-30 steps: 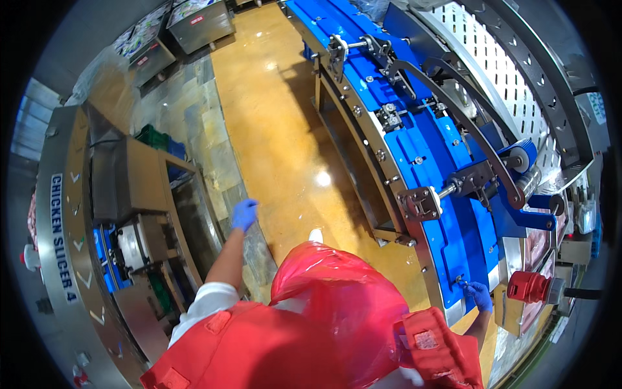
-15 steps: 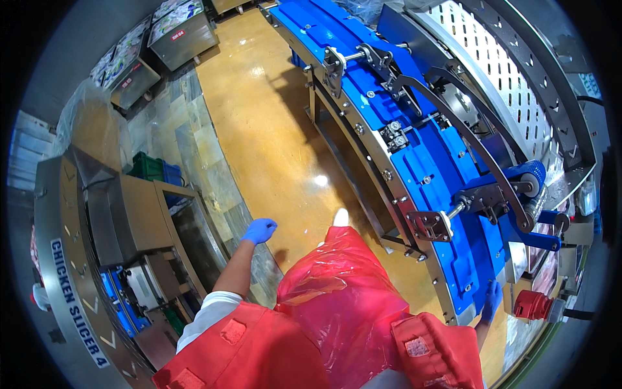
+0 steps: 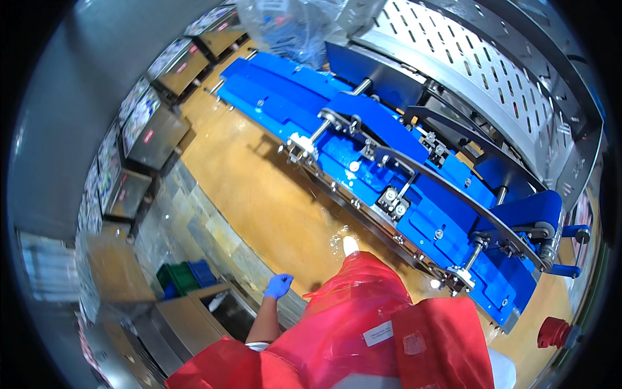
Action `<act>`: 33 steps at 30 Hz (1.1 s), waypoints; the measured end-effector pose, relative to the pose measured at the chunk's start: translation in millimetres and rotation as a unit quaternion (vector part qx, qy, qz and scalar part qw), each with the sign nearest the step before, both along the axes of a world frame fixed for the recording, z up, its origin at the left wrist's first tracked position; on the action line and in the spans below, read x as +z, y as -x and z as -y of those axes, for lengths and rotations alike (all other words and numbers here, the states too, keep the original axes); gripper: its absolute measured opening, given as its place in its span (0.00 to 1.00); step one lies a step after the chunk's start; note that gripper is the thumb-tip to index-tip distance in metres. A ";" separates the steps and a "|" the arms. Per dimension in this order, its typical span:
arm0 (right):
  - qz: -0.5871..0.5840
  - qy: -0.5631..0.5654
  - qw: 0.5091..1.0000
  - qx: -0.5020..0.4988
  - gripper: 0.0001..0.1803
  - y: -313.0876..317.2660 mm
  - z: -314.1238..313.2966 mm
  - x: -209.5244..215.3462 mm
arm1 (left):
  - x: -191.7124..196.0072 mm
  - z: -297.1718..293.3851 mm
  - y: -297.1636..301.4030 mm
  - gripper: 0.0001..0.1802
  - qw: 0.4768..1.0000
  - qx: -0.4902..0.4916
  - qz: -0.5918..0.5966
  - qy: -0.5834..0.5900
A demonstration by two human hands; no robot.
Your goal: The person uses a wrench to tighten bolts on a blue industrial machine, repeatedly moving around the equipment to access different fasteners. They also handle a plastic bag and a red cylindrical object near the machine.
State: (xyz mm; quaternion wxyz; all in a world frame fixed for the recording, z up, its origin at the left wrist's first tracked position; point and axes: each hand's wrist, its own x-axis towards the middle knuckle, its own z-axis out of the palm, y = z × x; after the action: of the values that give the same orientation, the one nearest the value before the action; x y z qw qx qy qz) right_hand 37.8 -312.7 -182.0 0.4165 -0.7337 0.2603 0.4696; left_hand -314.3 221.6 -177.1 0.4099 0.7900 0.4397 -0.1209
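Note:
My left hand (image 3: 278, 286), in a blue glove, hangs beside the red plastic apron (image 3: 346, 305) over my front. Its fingers look loosely curled in, and nothing shows in them. It touches nothing and is above the floor, near a steel cabinet (image 3: 191, 324) at lower left. My right hand is out of the picture; only a piece of white sleeve (image 3: 500, 368) shows on that side. To my right runs a long machine with a blue conveyor bed (image 3: 427, 227), metal brackets and curved dark arms.
A perforated steel chute (image 3: 473, 61) rises behind the machine. Several steel bins (image 3: 157, 136) with filled bags line the left wall. Green crates (image 3: 176, 277) and blue ones stand by the cabinet. A red plug (image 3: 554, 332) is at right. Yellow floor (image 3: 259, 194) runs between.
The view has turned left, and more bins show at left. My right hand, earlier beside the conveyor's near end, has gone out of view. My left hand stays low beside the apron.

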 end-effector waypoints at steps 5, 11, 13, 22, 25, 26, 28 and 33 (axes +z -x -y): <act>-0.095 -0.084 0.988 0.093 0.06 -2.5 -120.8 -17.6 | -9.7 -71.3 44.6 0.12 0.984 0.155 -0.014 0.084; -0.020 -0.029 0.964 0.263 0.13 -33.6 -244.9 31.7 | -16.9 -164.0 36.1 0.09 0.975 0.215 0.047 0.031; 0.010 -0.063 0.949 0.308 0.13 -37.0 -282.0 54.1 | -24.8 -202.9 31.5 0.09 0.976 0.205 0.073 0.001; 0.077 -0.046 0.895 0.436 0.16 -43.1 -471.4 220.8 | 32.4 -455.1 -78.7 0.10 0.960 0.150 0.223 -0.085; 0.044 -0.067 0.940 0.330 0.19 -33.0 -542.3 288.2 | 96.7 -545.4 -177.2 0.10 0.955 0.043 0.237 -0.175; 0.051 -0.098 0.946 0.304 0.20 -31.9 -557.6 299.0 | 118.2 -567.1 -210.9 0.10 0.951 0.015 0.245 -0.190; 0.077 -0.160 0.960 0.218 0.19 -29.6 -588.4 319.1 | 162.2 -585.9 -288.8 0.10 0.938 0.011 0.324 -0.124; 0.186 -0.250 0.950 -0.002 0.17 -30.6 -642.6 323.0 | 225.1 -569.8 -455.1 0.10 0.852 -0.243 0.433 -0.168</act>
State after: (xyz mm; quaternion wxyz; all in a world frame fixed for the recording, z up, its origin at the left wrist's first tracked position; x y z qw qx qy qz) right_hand 68.3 329.9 141.0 0.6288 -0.6794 0.0541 0.3743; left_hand 140.8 791.4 48.0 0.3777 0.9007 0.0255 0.2132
